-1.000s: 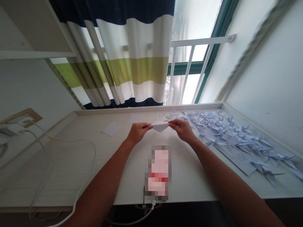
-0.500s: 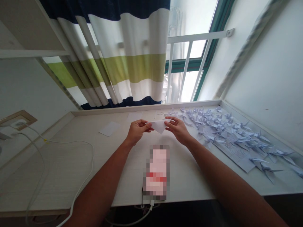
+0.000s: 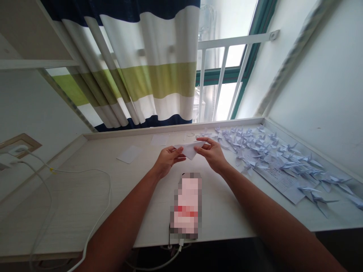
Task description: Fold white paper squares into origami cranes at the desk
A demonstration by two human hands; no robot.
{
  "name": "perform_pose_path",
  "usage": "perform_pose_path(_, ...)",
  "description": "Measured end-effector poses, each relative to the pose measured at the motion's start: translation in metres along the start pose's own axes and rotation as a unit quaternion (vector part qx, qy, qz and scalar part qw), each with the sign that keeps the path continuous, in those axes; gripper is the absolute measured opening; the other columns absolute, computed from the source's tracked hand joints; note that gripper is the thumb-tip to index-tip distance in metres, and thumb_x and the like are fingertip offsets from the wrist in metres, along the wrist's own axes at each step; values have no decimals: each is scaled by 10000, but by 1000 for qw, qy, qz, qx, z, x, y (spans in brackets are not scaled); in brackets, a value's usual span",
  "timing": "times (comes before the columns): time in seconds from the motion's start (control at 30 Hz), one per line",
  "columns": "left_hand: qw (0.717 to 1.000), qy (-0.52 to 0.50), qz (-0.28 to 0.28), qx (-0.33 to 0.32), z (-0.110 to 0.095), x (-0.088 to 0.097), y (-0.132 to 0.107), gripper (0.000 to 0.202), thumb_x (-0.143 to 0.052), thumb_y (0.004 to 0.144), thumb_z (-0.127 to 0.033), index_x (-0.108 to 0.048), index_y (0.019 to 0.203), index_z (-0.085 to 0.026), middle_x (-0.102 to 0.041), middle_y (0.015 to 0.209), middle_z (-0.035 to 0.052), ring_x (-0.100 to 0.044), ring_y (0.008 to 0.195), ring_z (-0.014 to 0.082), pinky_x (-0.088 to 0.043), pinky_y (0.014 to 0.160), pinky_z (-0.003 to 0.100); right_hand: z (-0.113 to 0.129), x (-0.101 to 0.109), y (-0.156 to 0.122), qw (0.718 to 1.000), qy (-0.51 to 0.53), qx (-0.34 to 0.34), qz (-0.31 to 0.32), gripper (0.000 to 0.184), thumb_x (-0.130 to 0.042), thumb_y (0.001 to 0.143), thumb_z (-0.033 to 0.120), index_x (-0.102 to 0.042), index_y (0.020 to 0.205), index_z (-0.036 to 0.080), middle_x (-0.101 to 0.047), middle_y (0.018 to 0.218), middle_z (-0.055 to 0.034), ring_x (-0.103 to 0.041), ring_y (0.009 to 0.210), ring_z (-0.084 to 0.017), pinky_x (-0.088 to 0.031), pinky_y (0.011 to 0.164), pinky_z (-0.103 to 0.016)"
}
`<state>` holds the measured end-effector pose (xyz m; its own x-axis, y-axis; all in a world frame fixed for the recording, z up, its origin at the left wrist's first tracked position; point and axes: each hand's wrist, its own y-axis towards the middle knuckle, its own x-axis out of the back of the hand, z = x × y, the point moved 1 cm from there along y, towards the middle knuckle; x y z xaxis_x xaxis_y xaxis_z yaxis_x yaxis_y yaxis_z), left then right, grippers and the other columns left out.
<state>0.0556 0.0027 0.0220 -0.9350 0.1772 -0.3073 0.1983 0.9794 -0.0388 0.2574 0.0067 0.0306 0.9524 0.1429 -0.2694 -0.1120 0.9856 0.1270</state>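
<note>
A folded white paper (image 3: pixel 189 149), triangular in shape, hangs a little above the pale desk (image 3: pixel 85 189). My left hand (image 3: pixel 167 160) pinches its left corner. My right hand (image 3: pixel 211 153) pinches its right edge, fingers curled over the top. Both hands are close together at the middle of the desk, just beyond a phone (image 3: pixel 186 206) that lies flat near the front edge.
Several folded paper cranes (image 3: pixel 263 151) are spread over the right side of the desk, some on a printed sheet (image 3: pixel 279 180). Two flat paper squares (image 3: pixel 129 154) lie at the back left. White cables (image 3: pixel 99 196) loop at the left. A striped curtain (image 3: pixel 147 75) hangs behind.
My hands have drawn closer together on the paper, which has tilted so its right edge stands higher. The view has shifted slightly.
</note>
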Motion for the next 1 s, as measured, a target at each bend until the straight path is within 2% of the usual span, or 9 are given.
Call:
perform_pose_path(0.07,999,23,25,18,5,-7,-3,464,-901,722,-446,-765,987,-91,-796,938,128,-775,857,228,-605,860,371,1,-2,-2,1000,-6,15,-3,537,-924,655,396,-673,1088,200,-759,815,-26,-681,763,-179,-535,788,-372)
perform_pose_path(0.2,998,49,30,14,7,-15,-7,453,-897,727,-446,-777,982,-91,-802,909,135,-789,863,270,-613,863,405,1,-2,-3,999,-20,30,-7,512,-912,671,405,-671,1076,207,-755,817,-24,-692,784,-192,-545,794,-386)
perform_pose_path(0.5,995,80,51,-7,5,-16,-7,473,-839,776,-522,-756,963,-96,-806,951,151,-795,871,282,-625,852,413,2,0,-4,999,-33,26,-19,495,-917,666,361,-682,1071,201,-739,741,-9,-696,719,-190,-556,763,-384)
perform_pose_path(0.6,994,94,47,-27,6,-16,-7,481,-834,777,-528,-757,953,-88,-806,911,154,-793,862,284,-627,834,413,2,2,-3,998,-49,25,-19,474,-906,682,357,-688,1073,201,-737,740,-14,-697,712,-197,-563,758,-395)
perform_pose_path(0.7,991,122,26,-47,5,-17,-7,489,-843,762,-528,-762,932,-77,-801,837,154,-790,819,284,-631,793,405,7,5,-1,990,-130,52,-8,431,-885,709,344,-717,1080,205,-776,917,-71,-727,843,-240,-575,825,-439)
perform_pose_path(0.77,989,140,22,-49,3,-16,-8,481,-846,755,-528,-766,908,-79,-798,808,152,-788,790,280,-632,768,396,14,7,-1,970,-222,100,-4,383,-866,732,329,-747,1080,221,-775,1090,-98,-719,1019,-281,-552,934,-474)
perform_pose_path(0.8,987,150,26,-48,2,-17,-9,472,-844,756,-528,-768,895,-83,-797,803,150,-788,782,277,-632,760,391,18,8,-2,955,-271,122,-3,342,-848,756,336,-764,1070,230,-774,1117,-97,-707,1069,-295,-535,968,-486)
perform_pose_path(0.87,984,169,42,-43,-1,-17,-11,451,-837,765,-526,-769,872,-94,-797,797,146,-787,772,273,-632,743,381,24,9,-3,934,-329,134,25,251,-782,832,380,-790,1040,239,-788,1080,-87,-713,1041,-293,-537,941,-473)
perform_pose_path(1.0,981,180,70,-35,-3,-19,-14,424,-843,757,-521,-758,811,-109,-791,773,135,-785,752,268,-626,707,359,26,12,-3,931,-328,82,138,246,-725,883,442,-807,931,215,-794,880,-56,-716,813,-227,-540,739,-358)
